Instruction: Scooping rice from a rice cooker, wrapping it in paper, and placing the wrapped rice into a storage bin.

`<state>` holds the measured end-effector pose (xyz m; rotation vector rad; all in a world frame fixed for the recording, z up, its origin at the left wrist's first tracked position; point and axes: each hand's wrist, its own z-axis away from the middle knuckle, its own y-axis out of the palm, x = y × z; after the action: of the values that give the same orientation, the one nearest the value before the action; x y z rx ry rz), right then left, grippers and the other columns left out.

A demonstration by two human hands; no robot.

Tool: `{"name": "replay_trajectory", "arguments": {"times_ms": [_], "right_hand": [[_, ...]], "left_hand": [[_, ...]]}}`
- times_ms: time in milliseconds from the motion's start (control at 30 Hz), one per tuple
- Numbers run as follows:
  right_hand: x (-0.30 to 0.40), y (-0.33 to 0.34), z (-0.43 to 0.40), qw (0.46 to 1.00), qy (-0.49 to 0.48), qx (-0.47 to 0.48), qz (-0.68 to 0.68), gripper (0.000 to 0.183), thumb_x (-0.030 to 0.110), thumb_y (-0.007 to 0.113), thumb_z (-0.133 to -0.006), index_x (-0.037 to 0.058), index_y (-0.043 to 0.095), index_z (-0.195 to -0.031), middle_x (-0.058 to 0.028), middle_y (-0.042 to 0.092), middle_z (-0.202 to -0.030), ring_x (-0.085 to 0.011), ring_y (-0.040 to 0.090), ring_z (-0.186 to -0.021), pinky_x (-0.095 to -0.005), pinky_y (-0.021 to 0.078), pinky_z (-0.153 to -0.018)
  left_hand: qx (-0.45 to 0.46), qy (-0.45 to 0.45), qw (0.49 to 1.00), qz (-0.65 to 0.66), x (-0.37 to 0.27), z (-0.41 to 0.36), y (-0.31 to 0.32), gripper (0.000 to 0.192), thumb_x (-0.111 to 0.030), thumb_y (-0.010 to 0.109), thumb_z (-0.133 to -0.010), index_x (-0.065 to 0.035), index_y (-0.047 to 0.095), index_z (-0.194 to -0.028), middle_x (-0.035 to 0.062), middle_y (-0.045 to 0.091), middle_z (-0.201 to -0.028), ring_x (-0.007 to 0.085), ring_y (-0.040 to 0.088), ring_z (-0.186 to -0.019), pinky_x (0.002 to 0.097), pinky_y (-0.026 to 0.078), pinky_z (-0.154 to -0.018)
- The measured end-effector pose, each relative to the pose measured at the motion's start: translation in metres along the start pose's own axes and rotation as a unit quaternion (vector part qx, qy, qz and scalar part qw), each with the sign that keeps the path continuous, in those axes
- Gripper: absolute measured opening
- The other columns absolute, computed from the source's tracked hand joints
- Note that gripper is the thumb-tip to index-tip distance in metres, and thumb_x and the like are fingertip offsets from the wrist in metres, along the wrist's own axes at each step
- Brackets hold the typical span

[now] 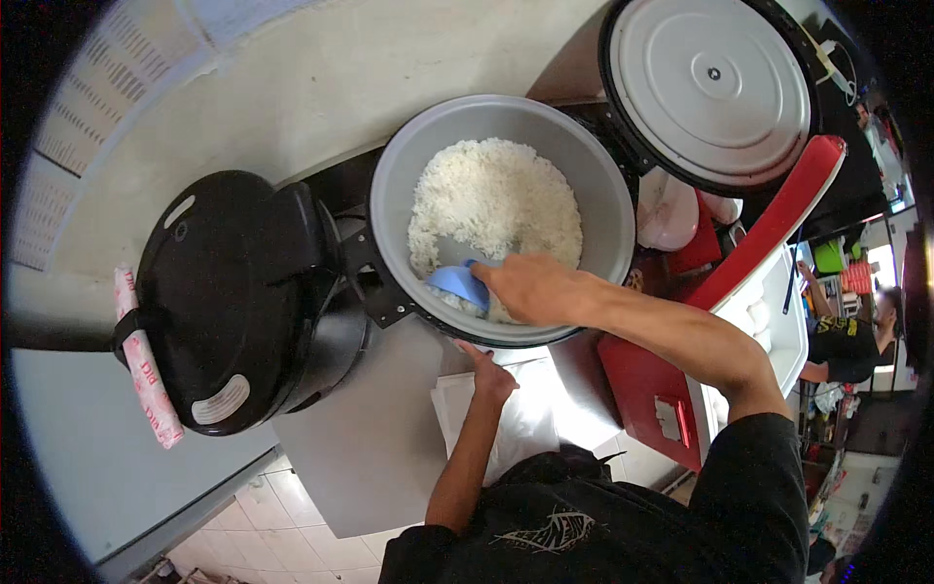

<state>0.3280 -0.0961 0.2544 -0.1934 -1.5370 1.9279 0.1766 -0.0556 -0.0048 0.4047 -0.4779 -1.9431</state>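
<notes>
My right hand (536,288) is closed around the handle of a blue plastic scoop (458,285). The scoop dips into the near left part of a grey rice cooker pot (609,219), with some white rice at its bowl. Cooked white rice (496,193) is heaped across the far side of the pot, and bare pot bottom shows just beyond the scoop. My left hand (494,377) rests against the cooker's near outer side below the rim, its visible fingers spread. A stack of clear plastic bags or sheets (522,420) lies beneath my left forearm.
Left of the pot stands a closed black rice cooker (226,292) with a wrapped handle (148,365). An upright lid with a silvery inner plate (711,80) is at the back right. A red cooler box (642,394) holding white bundles sits by my right arm. A person (846,339) is farther right.
</notes>
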Motion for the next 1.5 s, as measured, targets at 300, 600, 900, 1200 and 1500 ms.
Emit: {"name": "replay_trajectory", "arguments": {"times_ms": [300,600,900,1200,1500], "right_hand": [[-0.038,-0.020,-0.057,0.979,0.082,0.000,0.184,0.037,0.013,0.054,-0.091,0.0037,0.054,-0.126,-0.0171,0.070,-0.086,-0.0298,0.072,-0.073,-0.0440,0.0566,-0.061],[0.007,-0.012,-0.037,0.990,0.024,0.093,-0.100,0.044,0.008,0.058,-0.084,-0.0100,0.051,-0.123,-0.0286,0.067,-0.089,-0.0444,0.066,-0.088,-0.0500,0.0524,-0.077],[-0.011,0.023,-0.012,0.972,-0.019,-0.023,-0.234,0.039,0.011,0.050,-0.096,0.0050,0.050,-0.135,-0.0184,0.069,-0.085,-0.0362,0.067,-0.071,-0.0450,0.0526,-0.067],[-0.005,-0.025,0.070,0.734,-0.019,0.114,-0.670,0.046,0.020,0.056,-0.100,0.0132,0.041,-0.143,0.0024,0.047,-0.068,-0.0027,0.037,-0.045,-0.0186,0.0277,-0.039],[0.052,0.101,0.175,0.644,-0.011,0.098,-0.759,0.047,0.014,0.063,-0.094,0.0060,0.051,-0.139,-0.0109,0.070,-0.086,-0.0057,0.053,-0.056,-0.0209,0.0446,-0.050]], "left_hand": [[-0.016,0.029,0.999,0.033,-0.007,0.007,0.006,0.121,-0.093,0.038,-0.073,0.0013,0.014,-0.144,0.0144,0.007,-0.157,0.0323,0.004,-0.146,0.0605,-0.009,-0.112],[0.113,0.168,0.959,-0.198,0.000,-0.010,-0.025,0.095,-0.072,0.051,-0.085,-0.0070,0.024,-0.149,0.0100,0.019,-0.159,0.0315,0.026,-0.142,0.0493,0.026,-0.114],[0.163,-0.015,0.986,-0.013,-0.001,-0.038,-0.082,0.088,-0.076,0.031,-0.089,-0.0090,0.033,-0.146,0.0223,0.044,-0.141,0.0391,0.060,-0.109,0.0550,0.048,-0.087],[0.130,0.268,0.848,-0.438,0.037,0.045,-0.081,0.048,-0.010,0.066,-0.090,-0.0066,0.045,-0.133,0.0134,0.065,-0.108,0.0212,0.066,-0.092,0.0319,0.050,-0.089],[-0.058,0.381,0.312,-0.869,0.058,0.111,-0.126,0.080,-0.036,0.079,-0.075,-0.0141,0.044,-0.143,0.0107,0.037,-0.153,0.0334,0.030,-0.142,0.0587,0.020,-0.114]]}}
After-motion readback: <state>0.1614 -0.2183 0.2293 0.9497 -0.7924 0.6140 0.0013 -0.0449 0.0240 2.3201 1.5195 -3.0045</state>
